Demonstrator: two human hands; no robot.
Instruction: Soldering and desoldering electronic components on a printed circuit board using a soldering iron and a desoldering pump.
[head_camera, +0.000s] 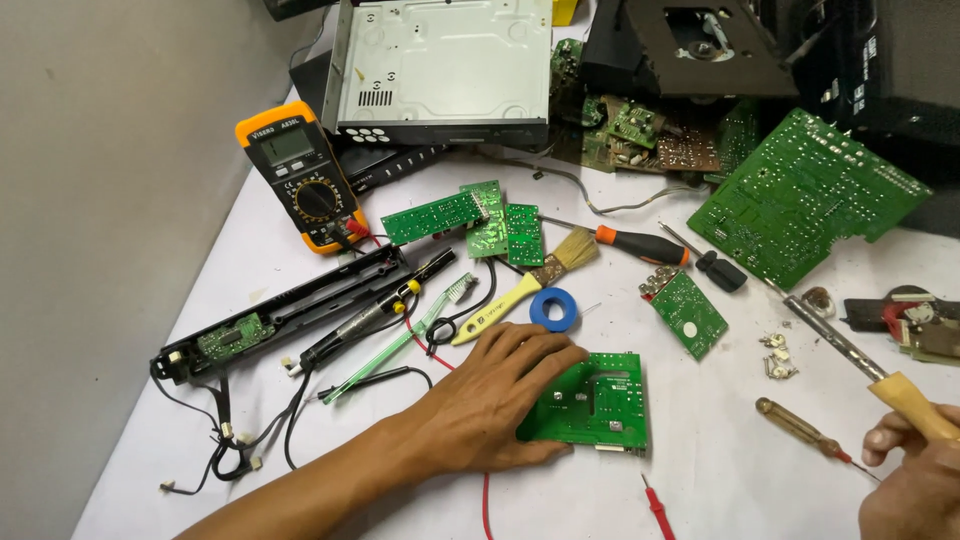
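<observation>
White and matte, the bench (720, 470) is crowded with electronics along its far edge and runs beside a plain grey wall on the left. Near the front edge, the left hand (495, 405) lies flat with fingers spread open, pressing down the left side of a small green circuit board (600, 400), a glossy rectangle with a square cut-out in the middle. At the front right corner, the right hand (915, 480) has its fingers closed around the pale wooden handle of a soldering iron (860, 355), whose thin metal shaft slants up and away from the board, well apart from it. Just beyond the left hand lie a blue roll of tape (553, 309), a yellow-handled brush (525, 290) and a clear green toothbrush (400, 340). An orange-edged multimeter (300, 175) stands toward the far left, a large green circuit board (805, 195) toward the far right. Bare bench shows between the two hands, crossed only by a slim amber-handled screwdriver (800, 428).
</observation>
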